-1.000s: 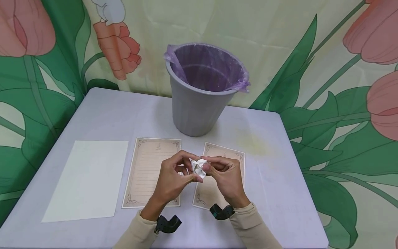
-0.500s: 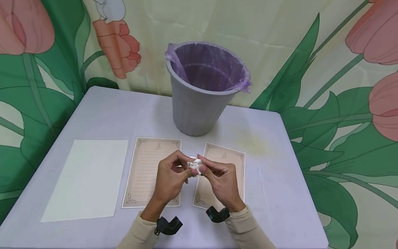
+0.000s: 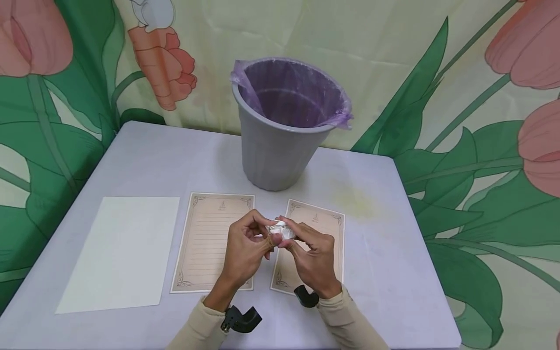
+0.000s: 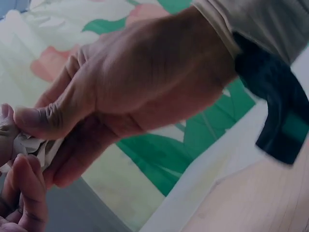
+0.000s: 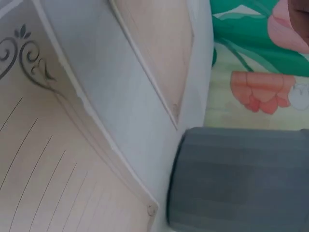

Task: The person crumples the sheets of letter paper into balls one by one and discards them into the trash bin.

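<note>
A small crumpled ball of white paper (image 3: 285, 230) is pinched between both hands over the middle of the table. My left hand (image 3: 244, 248) grips its left side with thumb and fingertips. From the right, my right hand (image 3: 316, 255) holds it between thumb and fingers. In the left wrist view, the crumpled paper (image 4: 33, 146) shows partly between the fingertips, with the left hand (image 4: 130, 82) over it. Beneath the hands lie two bordered, lined beige sheets, a left one (image 3: 205, 243) and a right one (image 3: 284, 272) partly covered by the right hand.
A grey bin (image 3: 280, 150) with a purple liner (image 3: 293, 97) stands at the table's back. A plain white sheet (image 3: 122, 253) lies at the left on the white tabletop (image 3: 385, 272). Behind hangs a backdrop (image 3: 376, 48) printed with tulips.
The paper ball has been turned and squeezed between the fingers, and both hands have shifted slightly. The sheets and bin have stayed in place.
</note>
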`<act>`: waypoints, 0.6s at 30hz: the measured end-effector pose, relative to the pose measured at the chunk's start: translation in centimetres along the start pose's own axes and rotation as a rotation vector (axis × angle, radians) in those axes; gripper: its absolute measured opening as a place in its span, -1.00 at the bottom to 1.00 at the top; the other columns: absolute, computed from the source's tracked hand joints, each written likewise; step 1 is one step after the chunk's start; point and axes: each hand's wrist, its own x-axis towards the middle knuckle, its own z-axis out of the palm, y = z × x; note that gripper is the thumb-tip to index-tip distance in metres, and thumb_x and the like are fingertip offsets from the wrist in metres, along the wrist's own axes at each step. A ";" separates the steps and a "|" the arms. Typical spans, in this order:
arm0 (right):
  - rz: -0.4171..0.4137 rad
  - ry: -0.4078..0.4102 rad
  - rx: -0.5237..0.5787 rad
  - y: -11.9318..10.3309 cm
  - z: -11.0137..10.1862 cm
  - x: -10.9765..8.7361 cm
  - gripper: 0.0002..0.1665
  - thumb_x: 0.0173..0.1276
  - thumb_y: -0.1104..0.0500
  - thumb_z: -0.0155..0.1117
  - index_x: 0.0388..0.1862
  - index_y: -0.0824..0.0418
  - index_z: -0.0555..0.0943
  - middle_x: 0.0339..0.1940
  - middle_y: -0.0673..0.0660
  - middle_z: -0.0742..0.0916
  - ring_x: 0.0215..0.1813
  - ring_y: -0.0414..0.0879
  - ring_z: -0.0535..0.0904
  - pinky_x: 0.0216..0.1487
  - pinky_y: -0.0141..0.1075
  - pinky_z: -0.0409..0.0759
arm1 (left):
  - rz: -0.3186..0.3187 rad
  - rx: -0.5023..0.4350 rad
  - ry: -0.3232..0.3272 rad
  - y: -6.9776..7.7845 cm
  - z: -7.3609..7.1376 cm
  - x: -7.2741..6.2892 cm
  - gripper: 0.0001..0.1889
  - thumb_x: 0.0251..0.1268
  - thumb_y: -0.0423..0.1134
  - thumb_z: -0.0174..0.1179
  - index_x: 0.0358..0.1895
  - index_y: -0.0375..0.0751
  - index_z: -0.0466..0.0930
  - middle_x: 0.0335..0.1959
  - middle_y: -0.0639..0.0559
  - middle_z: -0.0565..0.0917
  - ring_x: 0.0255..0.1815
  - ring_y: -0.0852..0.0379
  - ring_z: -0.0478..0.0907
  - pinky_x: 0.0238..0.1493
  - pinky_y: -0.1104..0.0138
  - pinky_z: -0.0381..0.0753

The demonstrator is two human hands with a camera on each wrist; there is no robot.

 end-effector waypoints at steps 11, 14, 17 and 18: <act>-0.044 0.126 0.106 -0.2 0.9 0.2 -0.64 0.24 0.42 0.52 0.04 0.42 0.80 -0.11 0.38 0.86 0.01 -0.19 0.83 -0.01 -0.41 0.76 | 0.014 -0.104 0.024 0.1 0.6 -0.2 -0.69 0.26 -0.31 0.51 -0.16 -0.45 0.59 -0.39 0.01 0.67 -0.60 0.25 0.58 -0.63 0.44 0.60; -0.029 0.124 0.149 -0.2 0.4 0.3 -0.66 0.23 0.45 0.51 0.02 0.44 0.80 -0.11 0.35 0.87 -0.03 -0.20 0.83 -0.06 -0.40 0.78 | 0.041 -0.082 -0.006 0.3 0.5 -0.2 -0.71 0.26 -0.34 0.51 -0.10 -0.43 0.63 -0.35 -0.04 0.67 -0.55 0.24 0.62 -0.59 0.40 0.65; 0.021 0.126 0.202 -0.3 -0.1 0.4 -0.65 0.26 0.37 0.51 0.03 0.47 0.78 -0.04 0.25 0.87 -0.01 -0.20 0.83 -0.05 -0.36 0.80 | 0.080 -0.026 -0.054 0.5 0.2 -0.1 -0.61 0.26 -0.39 0.51 0.13 -0.33 0.66 -0.33 -0.12 0.66 -0.46 0.22 0.67 -0.53 0.32 0.72; 0.041 0.126 0.219 -0.4 -0.3 0.4 -0.63 0.28 0.35 0.51 0.04 0.49 0.77 -0.02 0.22 0.87 -0.02 -0.20 0.83 -0.05 -0.35 0.81 | 0.096 0.005 -0.058 0.5 0.1 -0.1 -0.55 0.25 -0.40 0.52 0.20 -0.28 0.66 -0.33 -0.14 0.66 -0.44 0.21 0.66 -0.52 0.31 0.73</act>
